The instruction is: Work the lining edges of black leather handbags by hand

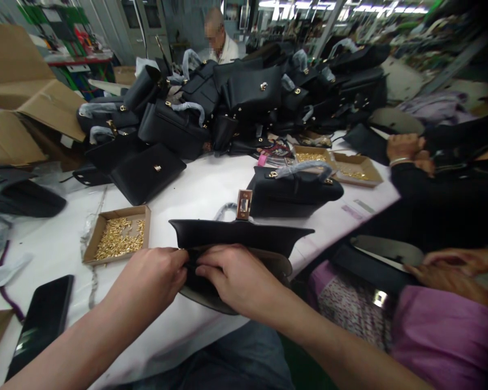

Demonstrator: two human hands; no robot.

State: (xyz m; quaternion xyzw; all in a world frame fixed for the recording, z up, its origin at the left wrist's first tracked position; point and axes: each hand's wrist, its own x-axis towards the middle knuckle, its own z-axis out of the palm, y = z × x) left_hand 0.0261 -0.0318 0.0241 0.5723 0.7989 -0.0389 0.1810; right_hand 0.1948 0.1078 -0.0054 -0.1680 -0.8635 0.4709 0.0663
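Note:
A black handbag (244, 234) lies open in front of me at the table's near edge, its flap raised with a gold-coloured clasp (244, 205) at the top. My left hand (165, 271) is closed on the bag's left edge, fingers pinched on black material. Just right of it, my right hand (228, 271) has its fingers closed on the same dark part inside the opening. The fingertips of both hands nearly meet. What exactly lies between them is too dark to tell. Another black handbag (295, 195) with a wrapped handle stands just behind.
A cardboard tray of small gold pieces (120, 235) sits left, a black phone (44, 319) nearer me. Two more trays (315, 157) (355, 170) are at the back right. Many black bags (248, 89) are piled behind. Other people's hands (451, 271) (406, 149) work at the right.

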